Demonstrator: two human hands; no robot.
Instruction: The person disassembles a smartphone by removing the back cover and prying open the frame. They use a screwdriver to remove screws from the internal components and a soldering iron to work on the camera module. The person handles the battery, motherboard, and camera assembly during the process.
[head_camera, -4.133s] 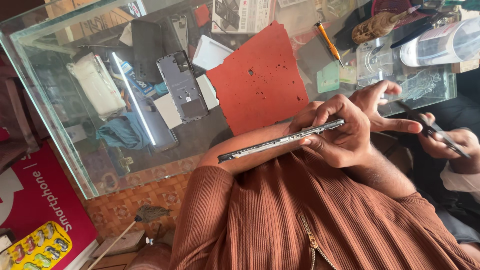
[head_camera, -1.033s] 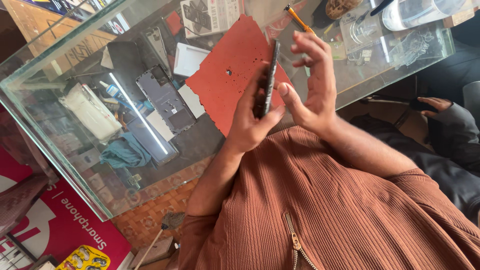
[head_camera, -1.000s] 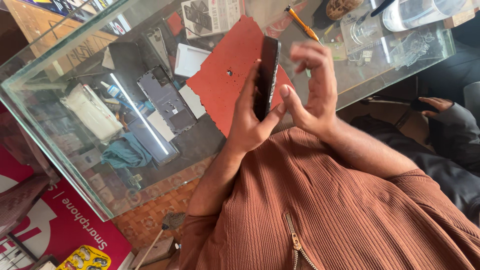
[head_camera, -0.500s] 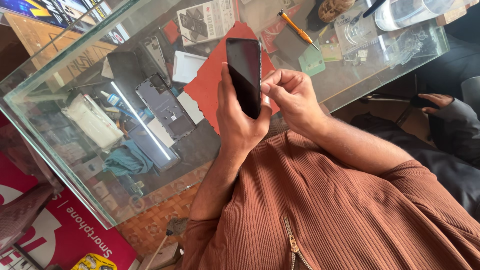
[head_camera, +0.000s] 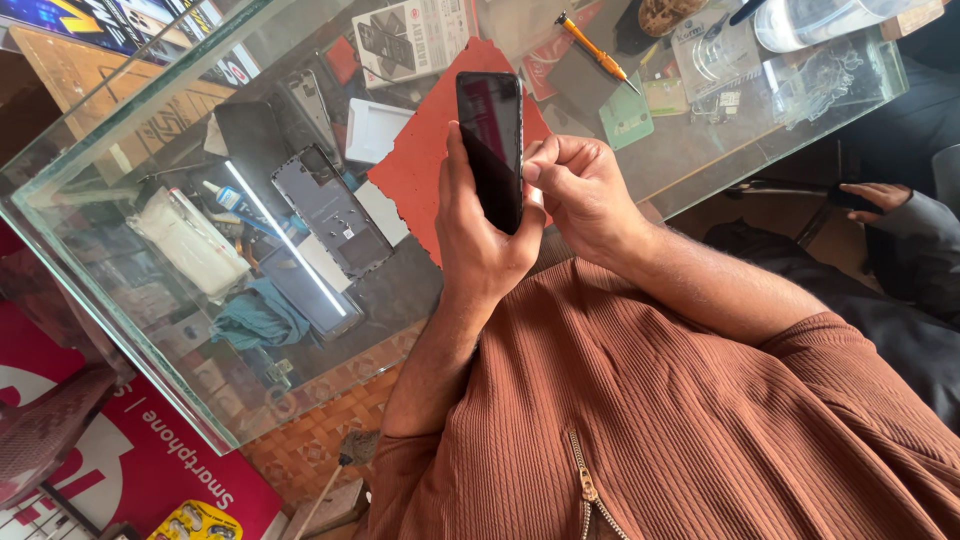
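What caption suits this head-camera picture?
Left hand holds a dark phone upright above a red mat; right hand fingers its edge.

The left hand (head_camera: 480, 235) is raised upright from a bent forearm, its fingers curled closed around what is held and the thumb laid along one edge. The right hand (head_camera: 580, 190) is brought in beside it, fingers curled, fingertips pressed against the opposite edge.
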